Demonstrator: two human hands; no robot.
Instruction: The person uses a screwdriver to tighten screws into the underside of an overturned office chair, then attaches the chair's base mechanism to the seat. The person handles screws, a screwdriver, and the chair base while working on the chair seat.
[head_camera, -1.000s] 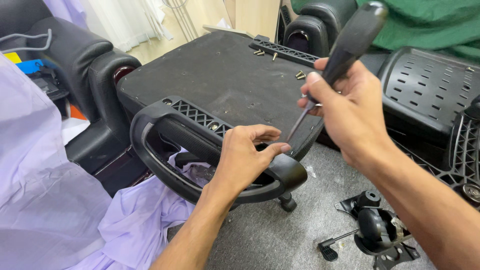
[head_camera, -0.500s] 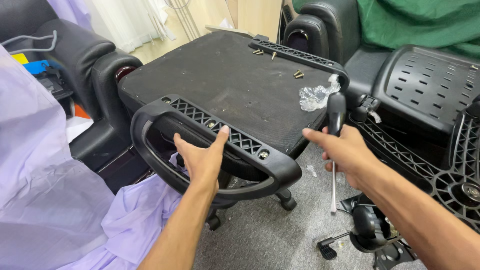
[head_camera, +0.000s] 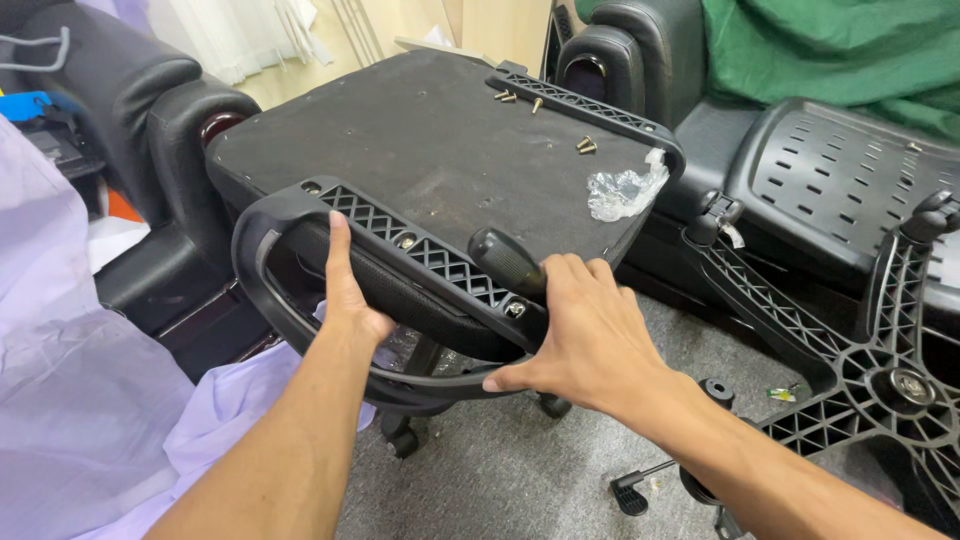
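Observation:
An upturned black chair seat (head_camera: 430, 140) lies in front of me with a black loop armrest (head_camera: 400, 235) along its near edge. My left hand (head_camera: 345, 300) grips the armrest's left part, thumb up over the lattice bracket and fingers hidden beneath. At the armrest's right end, beside a screw in the bracket, my right hand (head_camera: 590, 335) lies with a black-handled screwdriver (head_camera: 505, 260) held under its fingers. The screwdriver's shaft is hidden. A second armrest (head_camera: 590, 105) sits along the seat's far edge.
Loose brass screws (head_camera: 585, 146) and a crumpled clear plastic bag (head_camera: 620, 190) lie on the seat. A black star base (head_camera: 880, 370), a perforated backrest (head_camera: 840, 180) and green cloth (head_camera: 820, 50) are at right. A black leather chair (head_camera: 150, 110) and lilac sheeting (head_camera: 60, 380) are at left.
My right hand lowered the screwdriver from high over the seat, then brought it onto the armrest's right end. My left hand slid left along the armrest.

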